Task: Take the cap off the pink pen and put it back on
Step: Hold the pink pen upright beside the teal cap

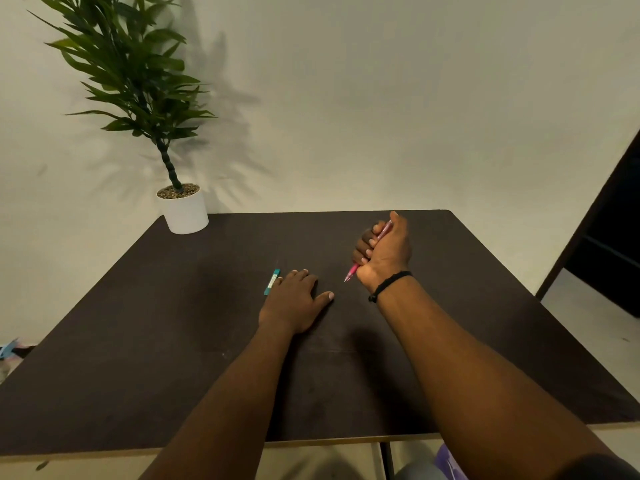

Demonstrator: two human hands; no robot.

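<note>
left hand (294, 301) flat on table (138, 341), fingers released, right hand (382, 252) fisted around pink pen (351, 271)

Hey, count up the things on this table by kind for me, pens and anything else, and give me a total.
Pens: 2, the pink pen gripped in the right hand, and a teal pen lying by the left hand
Potted plants: 1
Total: 3
</note>
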